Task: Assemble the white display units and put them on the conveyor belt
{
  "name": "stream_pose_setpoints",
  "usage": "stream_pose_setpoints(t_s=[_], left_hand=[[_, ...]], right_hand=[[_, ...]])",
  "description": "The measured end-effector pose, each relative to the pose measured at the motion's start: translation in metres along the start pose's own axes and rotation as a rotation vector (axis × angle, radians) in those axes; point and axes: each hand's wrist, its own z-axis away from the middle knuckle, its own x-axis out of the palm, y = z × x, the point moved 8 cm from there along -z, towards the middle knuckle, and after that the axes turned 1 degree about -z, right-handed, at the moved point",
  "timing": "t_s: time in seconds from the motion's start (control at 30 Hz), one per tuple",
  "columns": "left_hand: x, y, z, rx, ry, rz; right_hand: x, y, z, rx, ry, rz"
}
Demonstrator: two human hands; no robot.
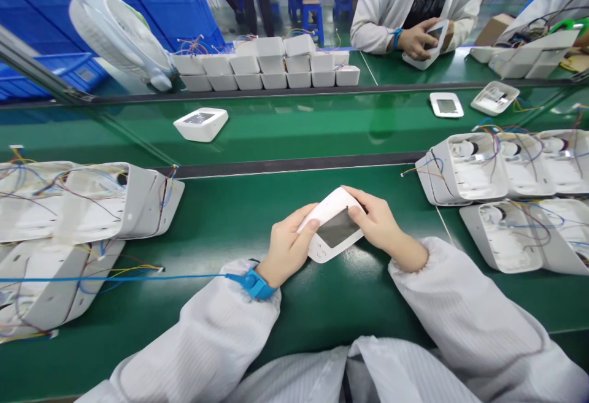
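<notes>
Between my two hands is a white plastic device with a dark rectangular screen [338, 227], held tilted above the green bench. My left hand [289, 245] grips its left edge, the thumb on the front frame. Round the left wrist is a blue strap [256, 284] with a cord running off to the left. My right hand [377, 219] holds the upper right edge, its thumb at the screen's corner. The fingers behind the device are partly hidden.
Open white housings with loose wires stand left [92, 207] and right [478, 170]. On the belt lie a white screen unit [202, 124], a white frame [446, 105] and an open shell [495, 97]. Across it, a co-worker's hands [418, 41] hold a similar device beyond stacked housings [271, 64].
</notes>
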Motion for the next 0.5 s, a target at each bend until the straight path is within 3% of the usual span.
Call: stream_pose_setpoints(t_s=[0.1,0.17,0.23,0.33,0.4,0.5], left_hand=[[-0.012,-0.011,-0.002,-0.061,0.168,0.152],[-0.017,-0.014,-0.003,-0.054,0.243,0.198],[-0.013,-0.014,-0.005,-0.021,0.21,0.181],[-0.004,-0.012,-0.006,0.06,0.111,0.156],[-0.004,-0.006,-0.003,0.143,0.117,0.127],[-0.003,0.006,0.002,0.246,0.087,-0.012]], right_hand=[[0.01,0.008,0.001,0.041,-0.059,-0.223],[0.019,0.005,0.003,0.043,-0.148,-0.239],[0.019,-0.001,0.005,0.031,-0.141,-0.18],[-0.001,-0.019,0.007,-0.081,0.046,-0.037],[-0.009,-0.033,0.01,-0.199,0.112,0.076],[-0.001,-0.046,0.014,-0.362,0.018,0.188]])
